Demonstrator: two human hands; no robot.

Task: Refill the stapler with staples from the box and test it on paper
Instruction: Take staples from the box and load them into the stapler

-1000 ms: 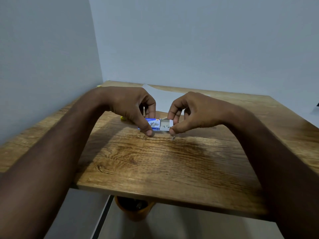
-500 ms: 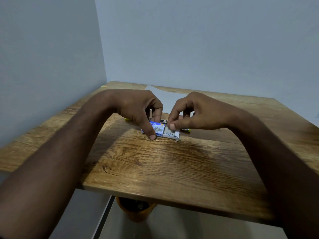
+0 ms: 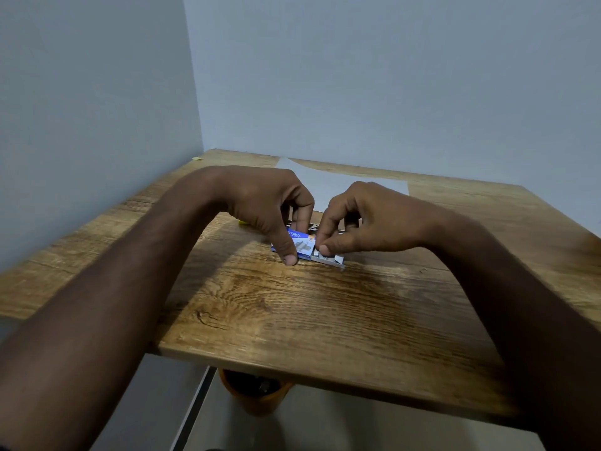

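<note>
A small blue and white staple box lies on the wooden table. My left hand grips the box's left part between thumb and fingers. My right hand pinches at the box's open right end, where the inner tray with grey staples sticks out. A dark stapler lies just behind the box, mostly hidden by my hands. A white sheet of paper lies flat farther back on the table.
Grey walls close the table in at the left and the back. An orange bin stands on the floor under the table's front edge. A small yellow scrap sits at the far left corner.
The box has come down from just above the table to rest on it. The inner tray now sticks out farther to the right, with my right fingers over it.
</note>
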